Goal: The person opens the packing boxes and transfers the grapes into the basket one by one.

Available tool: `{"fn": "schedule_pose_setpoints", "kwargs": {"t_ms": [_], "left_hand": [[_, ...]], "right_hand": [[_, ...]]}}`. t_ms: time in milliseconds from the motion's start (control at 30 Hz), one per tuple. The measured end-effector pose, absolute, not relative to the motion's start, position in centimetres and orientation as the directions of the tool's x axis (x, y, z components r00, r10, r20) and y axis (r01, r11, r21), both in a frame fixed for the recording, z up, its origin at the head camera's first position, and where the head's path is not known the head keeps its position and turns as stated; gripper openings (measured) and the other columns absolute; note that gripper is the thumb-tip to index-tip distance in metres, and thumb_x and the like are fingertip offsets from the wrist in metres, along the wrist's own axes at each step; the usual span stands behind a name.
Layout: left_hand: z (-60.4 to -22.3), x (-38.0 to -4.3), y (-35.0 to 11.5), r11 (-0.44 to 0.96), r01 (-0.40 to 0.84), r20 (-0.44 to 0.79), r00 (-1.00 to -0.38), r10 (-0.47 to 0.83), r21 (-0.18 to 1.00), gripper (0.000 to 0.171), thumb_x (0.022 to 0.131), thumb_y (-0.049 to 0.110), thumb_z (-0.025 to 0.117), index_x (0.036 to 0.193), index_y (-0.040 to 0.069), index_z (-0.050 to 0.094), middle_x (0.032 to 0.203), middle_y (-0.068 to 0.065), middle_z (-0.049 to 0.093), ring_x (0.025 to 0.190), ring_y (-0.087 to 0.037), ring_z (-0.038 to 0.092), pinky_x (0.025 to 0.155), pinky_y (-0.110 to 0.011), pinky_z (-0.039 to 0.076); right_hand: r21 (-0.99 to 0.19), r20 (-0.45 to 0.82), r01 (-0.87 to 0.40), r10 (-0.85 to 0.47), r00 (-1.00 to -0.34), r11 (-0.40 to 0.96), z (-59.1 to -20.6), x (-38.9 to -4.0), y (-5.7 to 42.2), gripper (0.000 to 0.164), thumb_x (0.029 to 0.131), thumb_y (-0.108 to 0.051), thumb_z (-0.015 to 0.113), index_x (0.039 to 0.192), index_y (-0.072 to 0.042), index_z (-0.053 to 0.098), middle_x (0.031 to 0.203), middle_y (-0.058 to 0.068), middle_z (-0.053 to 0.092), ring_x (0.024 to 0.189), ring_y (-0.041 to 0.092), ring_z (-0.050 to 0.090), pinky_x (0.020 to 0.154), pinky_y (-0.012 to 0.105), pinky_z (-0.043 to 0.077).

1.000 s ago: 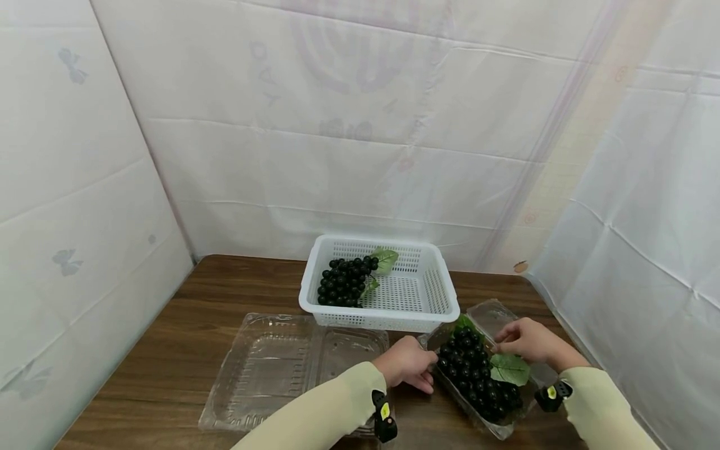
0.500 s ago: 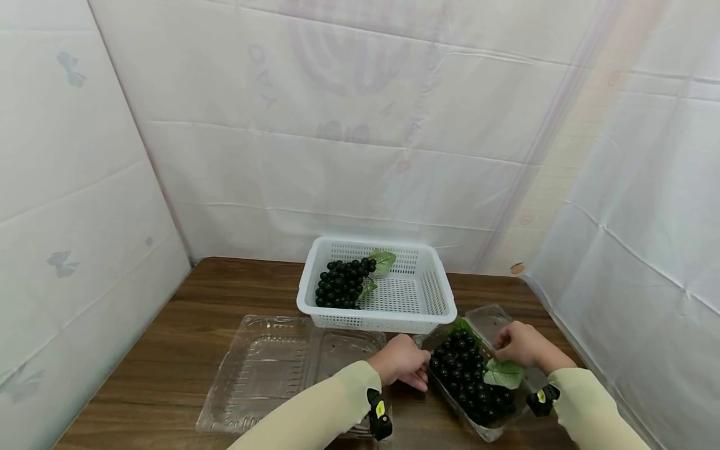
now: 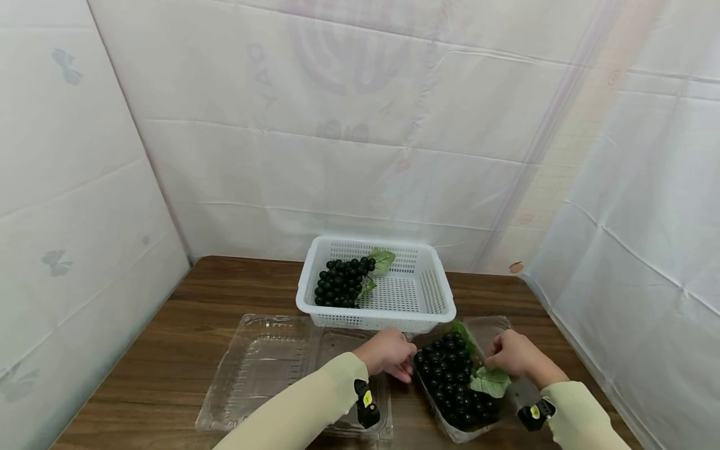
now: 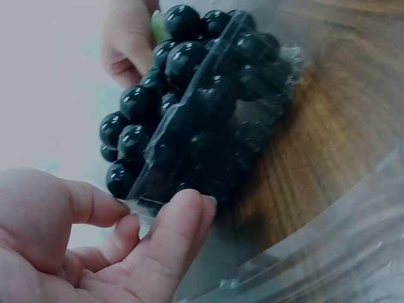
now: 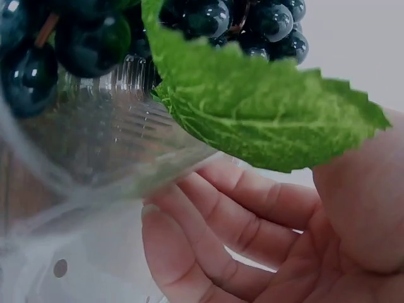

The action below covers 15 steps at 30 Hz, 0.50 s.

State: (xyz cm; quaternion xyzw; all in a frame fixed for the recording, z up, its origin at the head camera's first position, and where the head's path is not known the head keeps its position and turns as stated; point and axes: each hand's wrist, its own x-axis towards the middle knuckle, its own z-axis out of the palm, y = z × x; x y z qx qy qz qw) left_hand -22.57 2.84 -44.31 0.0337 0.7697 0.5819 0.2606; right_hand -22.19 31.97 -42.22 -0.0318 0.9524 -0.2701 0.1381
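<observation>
A bunch of black grapes (image 3: 450,378) with green leaves lies in a clear plastic clamshell box (image 3: 458,435) at the table's right front, its lid folded open to the right. My left hand (image 3: 388,353) pinches the box's left corner between thumb and fingers, which the left wrist view shows close up. At the opposite side, my right hand (image 3: 514,356) grips the box's edge, fingers against the outer wall. A leaf (image 5: 265,120) covers the thumb tip in the right wrist view.
Behind the box stands a white perforated basket (image 3: 444,300) with another grape bunch (image 3: 340,284) in it. A larger clear clamshell (image 3: 253,369) lies open at left, partly under my left forearm. Pale sheets surround the wooden table (image 3: 169,350).
Both hands and the grape-filled box have moved left, and the box now lies closer to the larger clamshell. The basket stays in place.
</observation>
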Motion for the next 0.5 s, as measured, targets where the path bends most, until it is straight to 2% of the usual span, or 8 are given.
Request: {"fn": "schedule_pose_setpoints", "kwargs": {"t_ms": [100, 233, 367, 500], "left_hand": [[-44.0, -22.7, 2.2, 0.339, -0.237, -0.361, -0.855, 0.373, 0.91, 0.028, 0.1, 0.007, 0.057, 0.074, 0.002, 0.063, 0.077, -0.021, 0.068, 0.056, -0.022, 0.066, 0.066, -0.043, 0.065], [-43.7, -23.0, 1.5, 0.364, -0.216, -0.356, -0.854, 0.38, 0.906, 0.033, 0.101, 0.007, 0.056, 0.068, 0.006, 0.06, 0.076, -0.02, 0.067, 0.057, -0.021, 0.065, 0.067, -0.042, 0.065], [-43.7, -23.3, 1.0, 0.373, -0.211, -0.357, -0.853, 0.381, 0.903, 0.042, 0.101, 0.006, 0.055, 0.06, 0.012, 0.05, 0.072, -0.017, 0.066, 0.053, -0.017, 0.062, 0.065, -0.041, 0.065], [-43.5, -23.6, 0.5, 0.37, -0.21, -0.354, -0.853, 0.383, 0.905, 0.038, 0.1, 0.005, 0.054, 0.062, 0.009, 0.053, 0.071, -0.016, 0.066, 0.052, -0.017, 0.061, 0.064, -0.04, 0.065]], "right_hand": [[-0.537, -0.286, 0.057, -0.118, -0.951, 0.842, -42.3, -21.8, 31.5, 0.007, 0.089, -0.01, 0.073, 0.082, -0.007, 0.071, 0.069, 0.003, 0.063, 0.051, 0.014, 0.049, 0.049, 0.031, 0.046], [-0.555, -0.339, 0.108, -0.106, -0.935, 0.825, -42.3, -21.4, 30.8, 0.006, 0.09, -0.012, 0.072, 0.087, -0.006, 0.072, 0.068, 0.005, 0.064, 0.05, 0.014, 0.049, 0.049, 0.031, 0.048], [-0.571, -0.359, 0.129, -0.105, -0.927, 0.811, -42.3, -20.9, 30.1, 0.01, 0.091, -0.014, 0.073, 0.084, -0.006, 0.07, 0.062, 0.004, 0.059, 0.05, 0.013, 0.047, 0.048, 0.031, 0.048], [-0.572, -0.363, 0.146, -0.089, -0.928, 0.808, -42.3, -20.5, 29.5, 0.016, 0.091, -0.016, 0.073, 0.081, -0.006, 0.065, 0.062, 0.003, 0.056, 0.049, 0.014, 0.05, 0.048, 0.032, 0.051]]}}
